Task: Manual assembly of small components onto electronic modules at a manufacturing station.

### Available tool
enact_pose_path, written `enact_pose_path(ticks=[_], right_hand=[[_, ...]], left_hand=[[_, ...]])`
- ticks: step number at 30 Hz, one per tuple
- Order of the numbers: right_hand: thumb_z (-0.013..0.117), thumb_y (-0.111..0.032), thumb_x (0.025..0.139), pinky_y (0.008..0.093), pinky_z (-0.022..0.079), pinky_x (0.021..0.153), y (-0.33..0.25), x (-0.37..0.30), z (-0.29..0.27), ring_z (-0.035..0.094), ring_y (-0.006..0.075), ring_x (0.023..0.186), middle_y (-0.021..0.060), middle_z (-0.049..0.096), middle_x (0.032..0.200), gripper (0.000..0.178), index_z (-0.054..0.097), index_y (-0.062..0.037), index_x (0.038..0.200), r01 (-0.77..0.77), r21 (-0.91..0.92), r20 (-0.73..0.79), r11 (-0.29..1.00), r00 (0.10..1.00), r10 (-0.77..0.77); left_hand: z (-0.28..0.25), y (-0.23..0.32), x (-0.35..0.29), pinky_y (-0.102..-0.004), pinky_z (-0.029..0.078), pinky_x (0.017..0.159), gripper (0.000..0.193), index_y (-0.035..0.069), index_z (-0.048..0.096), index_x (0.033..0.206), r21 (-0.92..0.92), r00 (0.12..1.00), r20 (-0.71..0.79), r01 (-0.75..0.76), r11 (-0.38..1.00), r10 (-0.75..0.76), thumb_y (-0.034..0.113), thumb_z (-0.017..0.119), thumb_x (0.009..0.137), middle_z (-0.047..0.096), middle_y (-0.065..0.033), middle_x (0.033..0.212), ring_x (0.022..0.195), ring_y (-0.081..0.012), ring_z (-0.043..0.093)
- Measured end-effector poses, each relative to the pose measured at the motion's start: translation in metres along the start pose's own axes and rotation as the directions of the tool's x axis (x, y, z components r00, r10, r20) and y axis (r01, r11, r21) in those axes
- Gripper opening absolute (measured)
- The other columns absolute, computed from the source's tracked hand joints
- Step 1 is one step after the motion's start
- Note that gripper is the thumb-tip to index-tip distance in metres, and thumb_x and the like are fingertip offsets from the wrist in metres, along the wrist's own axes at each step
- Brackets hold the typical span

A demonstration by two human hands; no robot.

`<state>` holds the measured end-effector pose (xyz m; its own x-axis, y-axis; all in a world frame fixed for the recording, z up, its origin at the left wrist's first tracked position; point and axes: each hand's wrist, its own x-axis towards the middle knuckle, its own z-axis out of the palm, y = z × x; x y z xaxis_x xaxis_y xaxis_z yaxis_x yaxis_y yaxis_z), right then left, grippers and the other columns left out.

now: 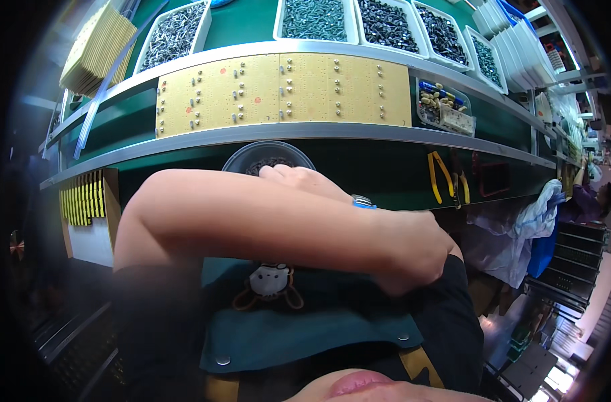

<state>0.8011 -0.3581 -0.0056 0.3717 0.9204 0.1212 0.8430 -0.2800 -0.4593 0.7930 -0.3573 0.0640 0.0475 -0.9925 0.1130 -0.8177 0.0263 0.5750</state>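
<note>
My left forearm crosses in front of my chest, and my left hand [416, 251] lies bent over my right arm near its elbow. Its fingers curl round the arm, with their tips out of sight. Beyond that forearm, my right hand [298, 179] rests at the near side of a round, clear bowl [235, 162] of small dark parts. Its fingers are curled together and partly covered by the forearm; whatever they hold is hidden. A watch with a blue strap [363, 202] sits on my right wrist.
Tan circuit-board panels [305, 94] lie between two metal rails [359, 131]. Behind stand white trays of small parts [317, 40]. At right are a clear box [446, 110], yellow-handled pliers [441, 177] and a plastic bag [536, 208]. Yellow pieces [82, 201] fill a carton at left.
</note>
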Motion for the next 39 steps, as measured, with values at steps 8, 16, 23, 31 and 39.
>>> enact_pose_path(ticks=[8,16,23,31,39], right_hand=[[0.059,0.013,0.09,0.0296,0.056,0.072,0.039,-0.081,-0.067,0.068,0.0172,0.084,0.0083,0.067,0.101,0.031,0.073,-0.0038,0.112,-0.171,0.342,-0.172,0.924,0.955,0.241],[0.069,0.008,0.088,0.0262,0.053,0.067,0.142,-0.051,-0.088,0.063,0.0134,0.073,0.0063,0.071,0.092,0.01,0.073,0.0016,0.095,-0.28,0.579,-0.55,0.766,0.559,0.62],[0.074,0.002,0.085,0.027,0.046,0.061,0.171,-0.026,-0.072,0.049,0.0134,0.066,0.0038,0.059,0.081,0.007,0.068,-0.0014,0.085,-0.373,0.047,-0.747,0.927,0.603,0.28],[0.073,0.003,0.084,0.0274,0.045,0.06,0.164,-0.021,-0.069,0.049,0.0143,0.066,0.0041,0.059,0.082,0.007,0.068,-0.0013,0.084,-0.431,-0.027,-0.708,0.902,0.645,0.288],[0.073,0.005,0.086,0.027,0.048,0.062,0.16,-0.029,-0.095,0.054,0.0155,0.068,0.005,0.064,0.088,0.007,0.074,0.0023,0.093,-0.366,0.048,-0.482,0.929,0.806,0.343]], left_hand=[[-0.034,-0.007,-0.137,-0.0354,0.049,0.069,0.019,0.004,0.063,0.098,-0.143,0.435,-0.69,0.702,0.698,-0.579,-0.003,0.07,0.082,0.06,-0.0075,0.084,0.071,-0.0261,0.058],[0.03,-0.007,-0.163,-0.0394,0.053,0.082,0.019,0.004,0.063,0.1,0.065,0.545,-0.259,0.834,0.548,-0.798,0.004,0.073,0.084,0.061,-0.0128,0.101,0.093,-0.0295,0.062],[0.037,-0.008,-0.177,-0.0378,0.053,0.081,0.017,0.004,0.063,0.099,0.001,0.583,-0.343,0.784,0.62,-0.736,0.004,0.072,0.085,0.061,-0.0124,0.103,0.093,-0.029,0.06],[0.052,-0.008,-0.192,-0.0365,0.052,0.076,0.014,0.004,0.063,0.093,-0.086,0.572,-0.476,0.726,0.682,-0.668,0.0,0.072,0.083,0.065,-0.0109,0.096,0.085,-0.0279,0.061],[0.055,-0.007,-0.198,-0.0356,0.051,0.072,0.015,0.004,0.06,0.092,-0.192,0.478,-0.566,0.717,0.671,-0.672,0.0,0.07,0.083,0.064,-0.0089,0.086,0.077,-0.0279,0.061]])
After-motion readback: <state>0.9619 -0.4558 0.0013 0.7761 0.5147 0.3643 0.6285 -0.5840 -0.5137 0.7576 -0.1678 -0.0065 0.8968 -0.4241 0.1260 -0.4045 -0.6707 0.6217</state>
